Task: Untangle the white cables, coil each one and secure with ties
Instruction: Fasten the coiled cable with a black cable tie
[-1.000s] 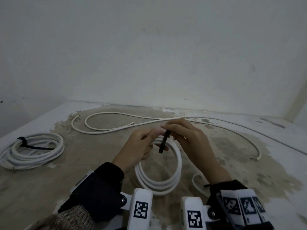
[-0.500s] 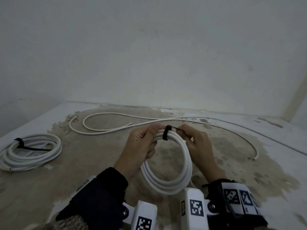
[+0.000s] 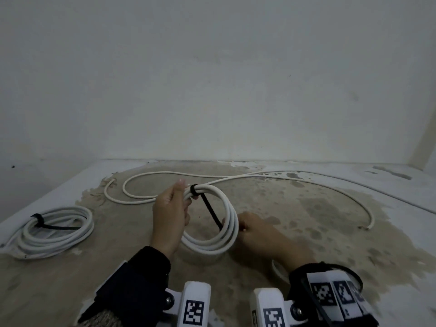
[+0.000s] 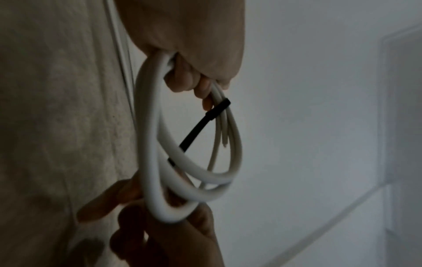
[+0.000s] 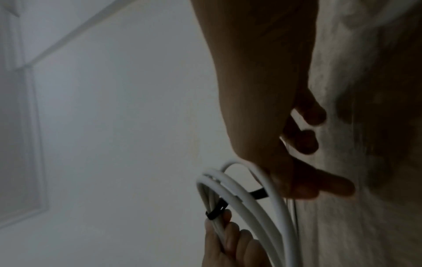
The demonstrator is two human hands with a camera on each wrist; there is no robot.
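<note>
My left hand (image 3: 185, 197) grips the top of a white cable coil (image 3: 227, 234) and holds it upright above the table. A black tie (image 3: 194, 188) is looped round the strands just right of my left fingers (image 4: 189, 79). Its tail (image 3: 212, 212) runs straight down across the coil's opening to my right hand (image 3: 238, 228), which pinches the tail's end at the coil's right side. The left wrist view shows the tie (image 4: 200, 124) crossing the coil (image 4: 148, 144). In the right wrist view the tie's loop (image 5: 217, 211) sits beside my left fingers (image 5: 228, 233).
A second white coil (image 3: 59, 232) with a black tie (image 3: 37, 219) lies on the table at the left. A loose white cable (image 3: 165, 174) snakes across the back of the stained table (image 3: 306, 232) and ends at the right (image 3: 370, 224). The wall stands close behind.
My right hand has drawn the tie's tail from the top of the coil down and towards me, so the loop sits round the strands. My left hand kept its grip on the coil.
</note>
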